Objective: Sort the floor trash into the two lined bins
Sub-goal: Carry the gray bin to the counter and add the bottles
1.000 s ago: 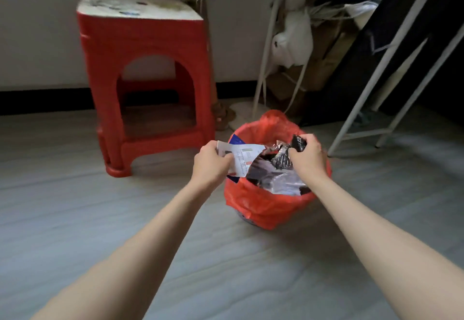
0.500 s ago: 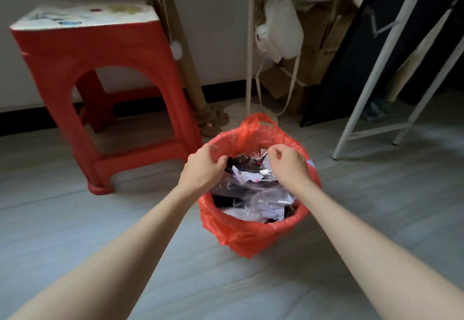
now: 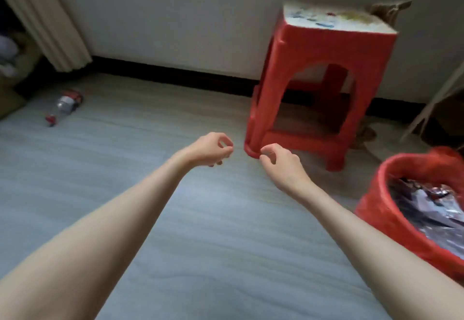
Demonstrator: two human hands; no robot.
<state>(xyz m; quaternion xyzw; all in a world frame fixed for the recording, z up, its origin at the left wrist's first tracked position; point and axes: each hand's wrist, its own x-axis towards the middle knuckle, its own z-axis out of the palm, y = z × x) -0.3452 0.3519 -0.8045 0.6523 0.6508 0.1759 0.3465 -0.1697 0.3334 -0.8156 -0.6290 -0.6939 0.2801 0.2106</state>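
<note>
Blur smears the whole view, so we can't read fine detail. Bin (image 3: pixel 376 209) sits right of our right hand (image 3: pixel 282 166), cut off by the right and lower edges; only part of its rim and its red plastic liner show. Inside it we see crumpled silvery and dark wrappers (image 3: pixel 431 209), too blurred to tell apart. Bottle (image 3: pixel 65 105) lies on its side on the floor, well apart to the far left of our left hand (image 3: pixel 208 150); it looks clear with a red label and a red cap, but the label is unreadable. We see only one bin.

Both bare forearms reach forward over the floor, hands near each other, not touching. Left hand hangs with fingers loosely curled, thumb near the fingertips, holding nothing. Right hand is the same: fingers loosely curled, empty, palm down.

Stool (image 3: pixel 319 88) stands just beyond the right hand, red moulded plastic with arched sides and a pale, stained top. Floor (image 3: pixel 200 231) is grey with a faint wavy grain. Curtain (image 3: pixel 47 20) hangs in pale folds, far left of both hands, cut off at the top.
</note>
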